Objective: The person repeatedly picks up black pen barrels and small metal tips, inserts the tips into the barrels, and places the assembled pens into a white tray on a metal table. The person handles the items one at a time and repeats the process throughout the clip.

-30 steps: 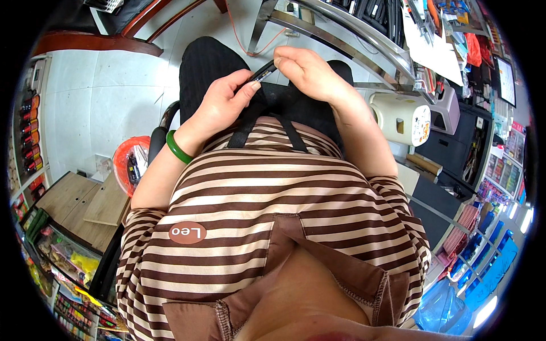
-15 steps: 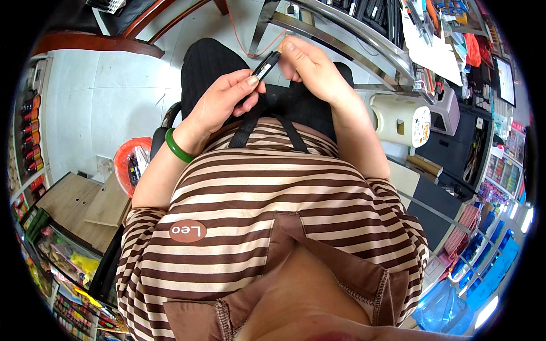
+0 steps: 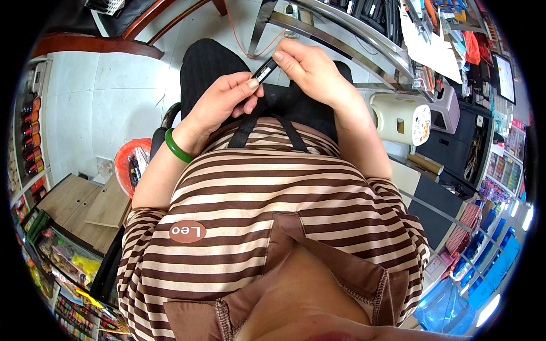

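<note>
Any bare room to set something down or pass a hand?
Widest patch: pale floor tiles, bordered by the red-brown wooden frame, shelved goods, orange-red bin and dark trouser leg. Crowded: the upper right, with white paper and black items. No free pass straight between left hand and right hand: a black stick-like object spans them.

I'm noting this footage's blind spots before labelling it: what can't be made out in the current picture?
All in the head view:
Black slim object: far end, covered by the right hand; near end, by the left hand.
Red bin: right side, behind the left forearm and chair.
Red-brown wooden furniture: its full shape, cut off by the picture's edge.
Screen: content, too small and slanted.
</note>
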Motion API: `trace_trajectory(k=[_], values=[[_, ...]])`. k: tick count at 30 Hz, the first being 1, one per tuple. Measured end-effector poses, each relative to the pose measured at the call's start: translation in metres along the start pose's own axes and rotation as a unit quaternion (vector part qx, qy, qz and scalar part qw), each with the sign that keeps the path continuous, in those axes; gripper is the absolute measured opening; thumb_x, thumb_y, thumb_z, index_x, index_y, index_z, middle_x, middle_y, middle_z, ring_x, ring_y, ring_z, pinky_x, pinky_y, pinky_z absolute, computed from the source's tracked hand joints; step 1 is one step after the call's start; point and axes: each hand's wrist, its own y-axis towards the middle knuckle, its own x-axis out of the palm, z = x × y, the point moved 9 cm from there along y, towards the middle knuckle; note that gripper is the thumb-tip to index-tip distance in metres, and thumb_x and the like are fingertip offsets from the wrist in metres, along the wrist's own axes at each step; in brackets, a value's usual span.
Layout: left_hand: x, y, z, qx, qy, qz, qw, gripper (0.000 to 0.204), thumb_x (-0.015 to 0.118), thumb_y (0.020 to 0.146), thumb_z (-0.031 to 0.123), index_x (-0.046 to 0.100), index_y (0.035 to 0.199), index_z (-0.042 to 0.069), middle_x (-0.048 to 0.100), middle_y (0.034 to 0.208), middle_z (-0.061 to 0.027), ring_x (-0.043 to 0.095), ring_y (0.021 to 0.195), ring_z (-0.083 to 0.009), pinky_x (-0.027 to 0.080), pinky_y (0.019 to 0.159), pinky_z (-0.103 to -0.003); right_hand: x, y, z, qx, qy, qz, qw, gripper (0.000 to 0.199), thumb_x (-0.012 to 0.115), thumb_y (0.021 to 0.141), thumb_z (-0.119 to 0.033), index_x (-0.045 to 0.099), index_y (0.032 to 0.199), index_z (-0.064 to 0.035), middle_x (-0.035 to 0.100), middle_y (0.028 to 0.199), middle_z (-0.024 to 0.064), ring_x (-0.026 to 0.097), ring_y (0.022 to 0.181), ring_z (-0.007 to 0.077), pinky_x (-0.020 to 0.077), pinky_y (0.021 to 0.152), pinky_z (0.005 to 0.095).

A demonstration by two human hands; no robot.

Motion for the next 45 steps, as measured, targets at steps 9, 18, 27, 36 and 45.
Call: trace_trajectory(k=[9, 18, 27, 36, 45], values=[[-0.009, 0.003, -0.002, 0.005, 0.062, 0.080, 0.995, 0.025, 0.041, 0.093, 0.026, 0.054, 0.085, 0.006, 0.048, 0.060, 0.0035, 0.034, 0.049, -0.0026, 0.027, 0.045, -0.016, 0.014, 0.002, 0.022, 0.070, 0.044, 0.020, 0.996, 0.025, 0.051, 0.087, -0.028, 0.052, 0.087, -0.0027, 0.056, 0.066, 0.0116, 0.056, 0.063, 0.0230, 0.0442, 0.059, 0.0328], [-0.003, 0.002, -0.004, -0.012, -0.105, 0.029, 0.994, 0.021, 0.039, 0.093, 0.023, 0.052, 0.092, 0.007, 0.036, 0.060, 0.0065, 0.027, 0.049, -0.0023, 0.022, 0.043, -0.017, 0.047, 0.003, 0.029, 0.107, 0.351, 0.002, 0.930, 0.021, 0.061, 0.083, -0.020, 0.053, 0.084, -0.0009, 0.059, 0.070, 0.0038, 0.054, 0.065, 0.0084, 0.0434, 0.060, 0.0225], [-0.004, 0.003, -0.007, -0.035, -0.107, 0.034, 0.993, 0.021, 0.040, 0.093, 0.027, 0.050, 0.101, 0.010, 0.033, 0.058, 0.0078, 0.025, 0.047, -0.0019, 0.020, 0.041, -0.017, 0.046, 0.001, 0.033, 0.104, 0.363, 0.058, 0.924, 0.022, 0.062, 0.082, -0.020, 0.054, 0.082, 0.0004, 0.058, 0.068, 0.0040, 0.052, 0.064, 0.0080, 0.0432, 0.059, 0.0223], [-0.001, 0.003, -0.013, -0.066, -0.106, 0.048, 0.991, 0.021, 0.040, 0.094, 0.029, 0.049, 0.104, 0.013, 0.033, 0.057, 0.0076, 0.025, 0.047, -0.0027, 0.021, 0.041, -0.017, 0.045, -0.003, 0.038, 0.121, 0.346, 0.081, 0.927, 0.022, 0.062, 0.081, -0.020, 0.055, 0.080, 0.0006, 0.058, 0.067, 0.0044, 0.052, 0.062, 0.0084, 0.0429, 0.057, 0.0229], [0.003, 0.005, -0.010, 0.000, -0.152, 0.018, 0.988, 0.019, 0.037, 0.094, 0.024, 0.048, 0.093, 0.008, 0.035, 0.061, 0.0066, 0.026, 0.049, -0.0030, 0.023, 0.043, -0.017, 0.047, 0.000, 0.036, 0.113, 0.243, 0.059, 0.962, 0.028, 0.059, 0.083, -0.027, 0.053, 0.080, 0.0001, 0.059, 0.066, 0.0081, 0.056, 0.062, 0.0108, 0.0438, 0.055, 0.0252]])
